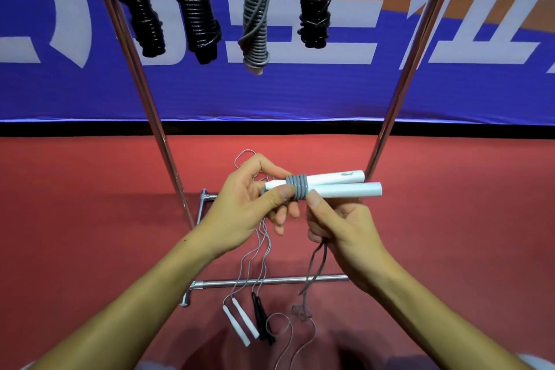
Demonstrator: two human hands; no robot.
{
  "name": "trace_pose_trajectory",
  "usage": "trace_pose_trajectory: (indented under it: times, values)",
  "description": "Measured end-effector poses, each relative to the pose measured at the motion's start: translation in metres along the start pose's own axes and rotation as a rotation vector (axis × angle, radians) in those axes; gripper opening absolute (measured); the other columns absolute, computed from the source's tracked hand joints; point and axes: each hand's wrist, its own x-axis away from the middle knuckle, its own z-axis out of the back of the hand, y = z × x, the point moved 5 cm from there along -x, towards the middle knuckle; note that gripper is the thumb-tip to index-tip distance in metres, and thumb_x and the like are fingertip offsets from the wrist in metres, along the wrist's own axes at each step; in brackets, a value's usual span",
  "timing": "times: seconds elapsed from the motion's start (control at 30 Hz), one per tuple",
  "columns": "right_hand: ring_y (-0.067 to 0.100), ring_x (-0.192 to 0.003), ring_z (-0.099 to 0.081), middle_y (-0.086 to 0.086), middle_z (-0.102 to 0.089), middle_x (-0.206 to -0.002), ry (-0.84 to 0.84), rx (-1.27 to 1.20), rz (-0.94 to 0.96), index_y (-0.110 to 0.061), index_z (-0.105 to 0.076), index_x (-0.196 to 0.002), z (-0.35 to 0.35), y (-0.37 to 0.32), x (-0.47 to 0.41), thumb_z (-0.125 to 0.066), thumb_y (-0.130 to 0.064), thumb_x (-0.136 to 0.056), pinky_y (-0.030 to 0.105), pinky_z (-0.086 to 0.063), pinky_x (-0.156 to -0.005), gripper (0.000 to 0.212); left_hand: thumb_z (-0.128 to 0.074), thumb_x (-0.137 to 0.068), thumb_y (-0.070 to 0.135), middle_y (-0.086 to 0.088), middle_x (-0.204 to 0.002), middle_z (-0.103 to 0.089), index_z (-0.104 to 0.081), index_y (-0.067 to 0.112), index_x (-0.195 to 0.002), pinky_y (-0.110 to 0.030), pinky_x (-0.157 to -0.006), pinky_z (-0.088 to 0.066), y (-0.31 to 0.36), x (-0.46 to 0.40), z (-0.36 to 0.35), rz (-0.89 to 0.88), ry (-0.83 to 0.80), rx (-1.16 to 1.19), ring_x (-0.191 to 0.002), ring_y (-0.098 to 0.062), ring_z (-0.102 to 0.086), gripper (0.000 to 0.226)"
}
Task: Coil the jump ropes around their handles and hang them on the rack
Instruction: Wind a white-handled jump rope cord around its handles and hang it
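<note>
Two white handles (339,185) lie side by side, pointing right, with several turns of grey rope (297,187) wound round their left part. My left hand (249,207) grips the handles at their left end, thumb pressed on the coil. My right hand (342,228) holds the loose grey rope (315,267) just below the coil, and it trails down to the floor. Above, the rack (144,90) carries three black coiled ropes (192,3) and one grey coiled rope (255,18).
On the red floor lie another pair of white handles (240,321) and a pair of black handles (262,318) with loose rope. The rack's base bar (270,281) crosses under my hands. A blue banner (300,93) stands behind.
</note>
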Motion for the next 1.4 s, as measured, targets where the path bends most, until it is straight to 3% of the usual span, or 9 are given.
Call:
trace_pose_trajectory:
  times: [0.2, 0.4, 0.6, 0.7, 0.87, 1.07, 1.2, 1.33, 1.4]
  values:
    - [0.017, -0.053, -0.011, 0.004, -0.016, -0.062, 0.063, -0.061, -0.106, -0.019, -0.058, -0.059, -0.005, 0.003, 0.004, -0.069, -0.033, -0.098, 0.031, -0.013, -0.049, 0.042, -0.066, -0.099, 0.01, -0.024, -0.076, -0.072, -0.05, 0.006, -0.113, -0.038, -0.053, -0.056, -0.005, 0.0, -0.001, -0.001, -0.014, -0.065, -0.055, -0.029, -0.055, 0.022]
    - [0.016, -0.052, -0.012, 0.004, -0.018, -0.059, 0.133, -0.014, -0.094, -0.018, -0.052, -0.055, -0.003, 0.002, 0.005, -0.072, -0.035, -0.093, 0.031, -0.014, -0.049, 0.046, -0.057, -0.106, 0.007, -0.018, -0.079, -0.072, -0.055, 0.015, -0.147, -0.04, -0.06, -0.059, -0.005, 0.001, -0.003, 0.019, -0.086, -0.161, -0.059, -0.029, -0.056, 0.042]
    - [0.019, -0.053, -0.018, 0.0, -0.023, -0.055, 0.148, 0.059, -0.113, -0.018, -0.041, -0.053, 0.002, 0.004, 0.005, -0.071, -0.04, -0.091, 0.032, -0.019, -0.053, 0.053, -0.055, -0.106, 0.007, -0.016, -0.08, -0.072, -0.061, 0.012, -0.142, -0.036, -0.06, -0.06, -0.009, 0.002, -0.004, 0.121, -0.135, -0.161, -0.058, -0.024, -0.057, 0.036]
    - [0.018, -0.052, -0.032, 0.001, -0.043, -0.051, 0.089, 0.159, -0.114, -0.014, -0.054, -0.055, 0.004, 0.0, 0.002, -0.065, -0.037, -0.098, 0.034, -0.034, -0.056, 0.05, -0.054, -0.107, 0.005, -0.013, -0.076, -0.068, -0.065, 0.008, -0.136, -0.033, -0.056, -0.057, -0.01, 0.002, -0.003, 0.113, -0.059, -0.152, -0.057, -0.022, -0.054, 0.032]
    - [0.023, -0.053, -0.058, 0.017, -0.076, -0.082, -0.032, 0.199, -0.177, -0.002, -0.065, -0.104, 0.011, 0.002, -0.005, -0.071, -0.015, -0.096, 0.028, -0.049, -0.056, 0.016, -0.055, -0.107, 0.007, -0.011, -0.074, -0.065, -0.069, 0.01, -0.131, -0.032, -0.052, -0.057, -0.006, -0.002, 0.009, 0.092, 0.093, -0.069, -0.056, -0.02, -0.053, 0.028]
    - [0.01, -0.078, -0.072, -0.006, -0.078, -0.084, 0.131, 0.63, 0.069, -0.014, -0.078, -0.092, 0.029, -0.005, -0.008, -0.071, -0.019, -0.098, 0.021, -0.055, -0.077, 0.011, -0.056, -0.106, 0.006, -0.013, -0.073, -0.065, -0.069, 0.009, -0.13, -0.034, -0.052, -0.058, -0.009, -0.004, 0.013, 0.081, 0.137, -0.081, -0.054, -0.021, -0.054, 0.027]
    - [0.016, -0.059, -0.063, 0.008, -0.074, -0.079, 0.048, 0.244, -0.23, -0.003, -0.073, -0.098, 0.022, 0.008, -0.005, -0.061, -0.011, -0.103, 0.031, -0.057, -0.06, 0.015, -0.056, -0.106, 0.004, -0.009, -0.071, -0.065, -0.068, 0.012, -0.131, -0.034, -0.051, -0.058, -0.011, -0.004, 0.011, 0.052, 0.134, -0.186, -0.055, -0.019, -0.053, 0.029]
    - [0.003, -0.053, -0.037, 0.001, -0.053, -0.081, -0.256, -0.814, -0.786, 0.009, -0.065, -0.124, 0.01, -0.007, 0.016, -0.058, 0.008, -0.098, 0.014, -0.031, -0.038, 0.026, -0.058, -0.103, 0.008, -0.009, -0.071, -0.064, -0.069, 0.015, -0.131, -0.034, -0.051, -0.055, 0.004, 0.001, 0.005, -0.042, 0.068, -0.136, -0.056, -0.021, -0.051, 0.031]
    - [0.002, -0.05, -0.033, 0.0, -0.051, -0.08, -0.304, -0.758, -0.73, 0.009, -0.061, -0.13, 0.014, -0.023, 0.016, -0.054, 0.004, -0.102, 0.013, -0.027, -0.036, 0.03, -0.058, -0.101, 0.01, -0.01, -0.072, -0.064, -0.068, 0.013, -0.131, -0.034, -0.052, -0.056, 0.008, 0.0, 0.005, -0.059, 0.05, -0.106, -0.055, -0.021, -0.051, 0.032]
